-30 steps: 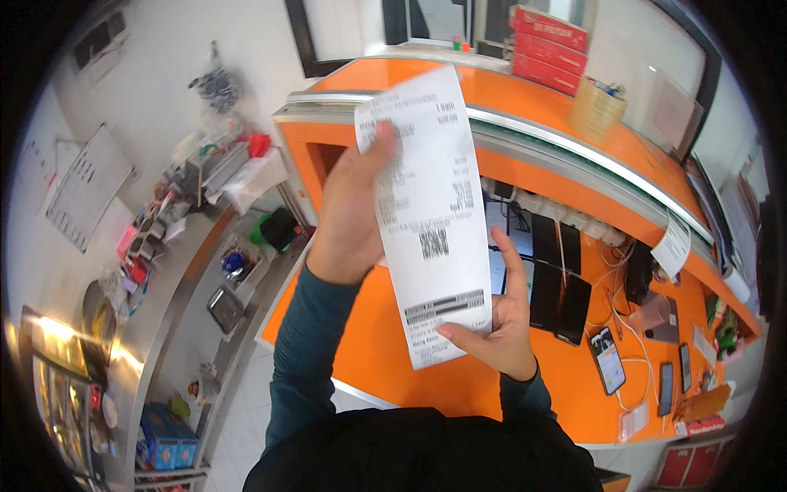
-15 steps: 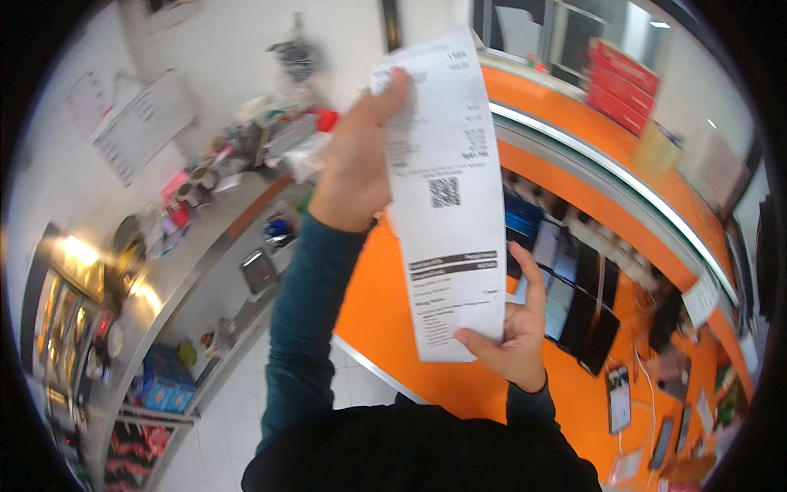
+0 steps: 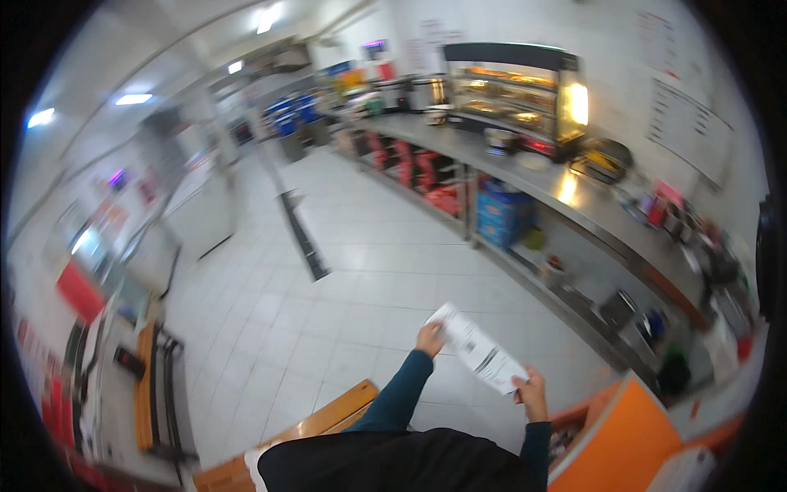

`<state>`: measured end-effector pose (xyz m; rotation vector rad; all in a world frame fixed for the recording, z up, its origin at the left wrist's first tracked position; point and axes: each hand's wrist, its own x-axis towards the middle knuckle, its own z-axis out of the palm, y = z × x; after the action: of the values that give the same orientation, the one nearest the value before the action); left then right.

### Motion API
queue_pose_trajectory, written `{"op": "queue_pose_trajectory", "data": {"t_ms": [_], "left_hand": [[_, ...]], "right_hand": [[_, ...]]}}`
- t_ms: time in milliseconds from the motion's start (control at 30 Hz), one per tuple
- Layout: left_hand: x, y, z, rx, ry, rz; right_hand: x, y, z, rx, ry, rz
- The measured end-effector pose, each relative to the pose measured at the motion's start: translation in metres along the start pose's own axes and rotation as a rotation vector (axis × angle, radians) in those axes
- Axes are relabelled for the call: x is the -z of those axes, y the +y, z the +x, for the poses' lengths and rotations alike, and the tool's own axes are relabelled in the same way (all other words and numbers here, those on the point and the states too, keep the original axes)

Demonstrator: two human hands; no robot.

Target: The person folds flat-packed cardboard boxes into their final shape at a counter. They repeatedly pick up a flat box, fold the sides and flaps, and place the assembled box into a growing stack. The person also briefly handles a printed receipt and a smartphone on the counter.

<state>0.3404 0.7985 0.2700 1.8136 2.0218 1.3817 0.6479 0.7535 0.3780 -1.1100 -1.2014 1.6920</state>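
Note:
A long white printed receipt [image 3: 475, 348] stretches slantwise between my two hands, held out in front of me above the tiled floor. My left hand [image 3: 430, 338] pinches its upper left end. At the lower right end, the fingers of my right hand [image 3: 531, 394] are closed on the paper's edge. Dark lines and a dark square code show on the receipt, slightly smeared by motion.
A long steel counter [image 3: 602, 209] runs along the right wall, bearing a lit food warmer [image 3: 512, 94]. Blue boxes [image 3: 502, 215] stand on its lower shelf. An orange counter [image 3: 627, 439] lies near my right side. A wooden bench [image 3: 328, 418] is close at my left, with another orange-brown bench [image 3: 147, 385] farther left.
My view has turned left from the orange counter toward the room and its floor. The receipt has dropped lower and now slants; both hands still hold it.

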Motion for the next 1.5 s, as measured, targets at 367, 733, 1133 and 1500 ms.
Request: {"op": "queue_pose_trajectory", "data": {"t_ms": [367,733,1133,1500], "left_hand": [[0.205,-0.05,-0.434,1.501,-0.203,0.29],[0.131,-0.091,-0.233,0.949,0.232,-0.338],[0.192,0.278,0.192,-0.161,-0.081,-1.263],[0.074,0.548,0.165,-0.517,-0.97,-1.534]], "right_hand": [[-0.093,0.366,0.011,0.108,-0.873,-0.786],[-0.008,0.21,0.041,-0.103,-0.264,-0.805],[0.017,-0.116,-0.07,0.61,0.26,0.044],[0.049,-0.098,-0.229,0.531,0.646,-0.062]]}}
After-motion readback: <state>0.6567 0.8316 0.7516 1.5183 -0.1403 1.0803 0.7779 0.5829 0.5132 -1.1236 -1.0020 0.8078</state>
